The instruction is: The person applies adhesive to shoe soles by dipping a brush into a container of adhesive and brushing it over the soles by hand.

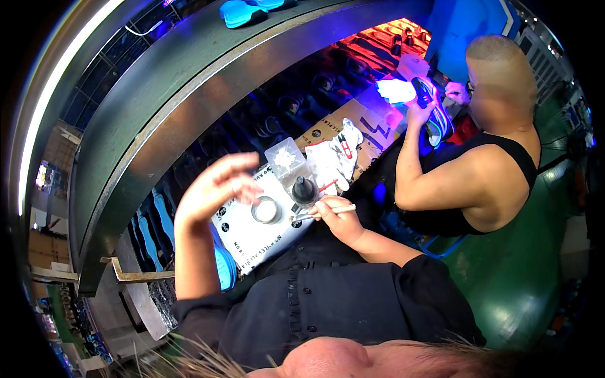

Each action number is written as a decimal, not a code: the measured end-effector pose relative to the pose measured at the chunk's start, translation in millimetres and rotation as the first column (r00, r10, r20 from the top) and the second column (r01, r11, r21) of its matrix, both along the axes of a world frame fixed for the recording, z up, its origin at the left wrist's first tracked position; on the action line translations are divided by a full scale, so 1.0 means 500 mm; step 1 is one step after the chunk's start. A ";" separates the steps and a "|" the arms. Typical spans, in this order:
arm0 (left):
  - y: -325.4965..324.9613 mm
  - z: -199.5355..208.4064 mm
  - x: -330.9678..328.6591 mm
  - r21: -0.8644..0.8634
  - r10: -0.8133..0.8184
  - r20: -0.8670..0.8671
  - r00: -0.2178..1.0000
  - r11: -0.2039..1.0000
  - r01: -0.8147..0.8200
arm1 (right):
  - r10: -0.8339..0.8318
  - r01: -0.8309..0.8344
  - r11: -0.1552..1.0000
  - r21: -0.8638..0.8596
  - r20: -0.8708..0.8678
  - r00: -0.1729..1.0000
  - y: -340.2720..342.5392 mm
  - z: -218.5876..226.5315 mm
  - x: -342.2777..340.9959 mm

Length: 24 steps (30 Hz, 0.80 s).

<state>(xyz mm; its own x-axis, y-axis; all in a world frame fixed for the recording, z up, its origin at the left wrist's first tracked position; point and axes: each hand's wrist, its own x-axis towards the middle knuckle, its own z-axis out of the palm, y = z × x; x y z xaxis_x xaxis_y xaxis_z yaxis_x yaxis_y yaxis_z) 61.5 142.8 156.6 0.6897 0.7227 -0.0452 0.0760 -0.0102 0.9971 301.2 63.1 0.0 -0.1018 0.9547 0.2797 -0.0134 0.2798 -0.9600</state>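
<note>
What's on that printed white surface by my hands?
A round pot stands on the printed white surface, with a dark bottle toward its right edge. Your left hand hides part of the surface's left side; anything under the pot is covered.

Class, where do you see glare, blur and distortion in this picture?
In the head view, the lamp tube glares white at left; in the head view, the left hand looks blurred; in the head view, the metal bench edge bows, likely from the fisheye lens.

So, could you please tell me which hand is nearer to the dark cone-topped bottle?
The right hand: it holds a brush just beside the bottle. The left hand is farther off, to the bottle's left.
</note>
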 end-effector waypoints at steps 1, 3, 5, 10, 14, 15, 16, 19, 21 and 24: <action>-0.021 -0.057 -0.038 0.001 0.080 -0.107 0.991 0.997 -0.080 | 0.009 -0.009 1.000 0.012 -0.010 1.000 0.005 -0.001 -0.003; -0.067 -0.177 -0.134 0.185 0.279 -0.465 0.840 0.959 -0.216 | 0.015 -0.015 0.999 0.045 -0.013 1.000 0.010 -0.004 -0.007; -0.144 -0.256 -0.219 0.433 0.462 -0.753 0.468 0.884 -0.176 | 0.038 -0.037 0.999 0.018 -0.039 0.999 0.015 -0.021 -0.012; -0.322 -0.402 -0.364 0.422 0.482 -0.869 0.114 0.841 -0.337 | 0.141 -0.140 0.990 0.027 -0.018 0.990 0.023 -0.025 -0.052; -0.345 -0.440 -0.320 0.741 0.765 -0.629 -0.135 0.537 -0.403 | 0.177 -0.177 0.984 -0.025 -0.005 0.984 0.026 -0.025 -0.080; -0.345 -0.462 -0.337 0.775 0.794 -0.592 -0.141 0.513 -0.369 | 0.181 -0.182 0.982 -0.054 -0.021 0.983 0.022 -0.030 -0.086; -0.338 -0.478 -0.353 0.803 0.817 -0.561 -0.136 0.496 -0.331 | 0.180 -0.178 0.984 -0.028 0.073 0.981 0.024 -0.035 -0.077; -0.314 -0.477 -0.383 0.639 0.598 -0.768 -0.228 0.696 -0.327 | 0.118 -0.116 0.993 -0.036 0.074 0.990 0.020 -0.022 -0.083; -0.311 -0.455 -0.387 0.592 0.550 -0.806 -0.220 0.739 -0.322 | 0.093 -0.099 0.995 0.023 0.188 0.978 0.028 -0.016 -0.091; -0.317 -0.437 -0.373 0.589 0.553 -0.806 -0.209 0.724 -0.358 | 0.105 -0.137 0.986 0.093 0.286 0.952 0.053 -0.009 -0.122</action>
